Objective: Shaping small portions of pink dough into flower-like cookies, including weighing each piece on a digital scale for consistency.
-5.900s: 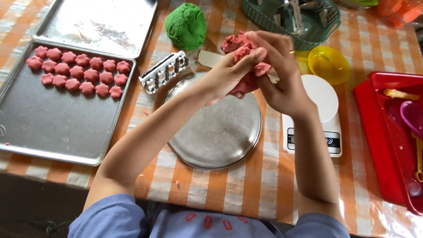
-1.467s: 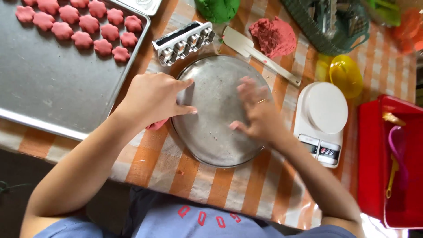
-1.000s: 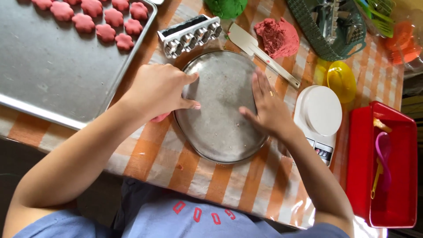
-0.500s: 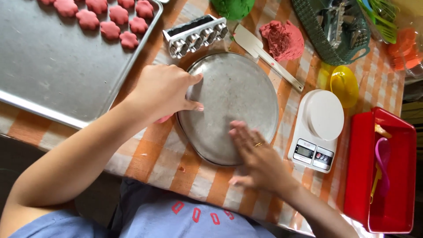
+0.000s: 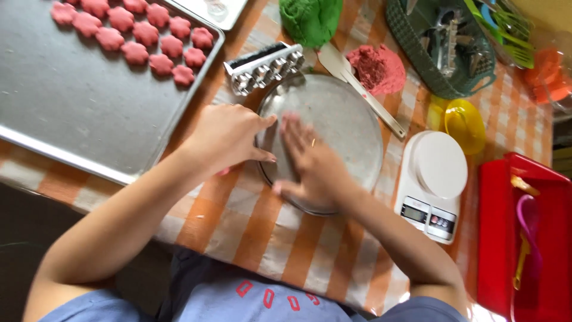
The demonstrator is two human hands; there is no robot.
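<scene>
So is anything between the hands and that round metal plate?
Nothing visible. The right hand lies flat on the round metal plate, and the left hand touches its left rim. The metal mould and scraper sit beyond its far edge.

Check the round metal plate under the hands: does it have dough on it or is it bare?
Bare where visible: the round metal plate shows only grey surface. The right hand lies flat on it, hiding that part.

A worktop (image 5: 262,220) in orange-checked cloth carries a baking tray (image 5: 71,119) at its left edge, a round metal plate (image 5: 351,125) mid-surface, a white kitchen scale (image 5: 435,179) and a red tray (image 5: 500,238) at its right edge.
</scene>
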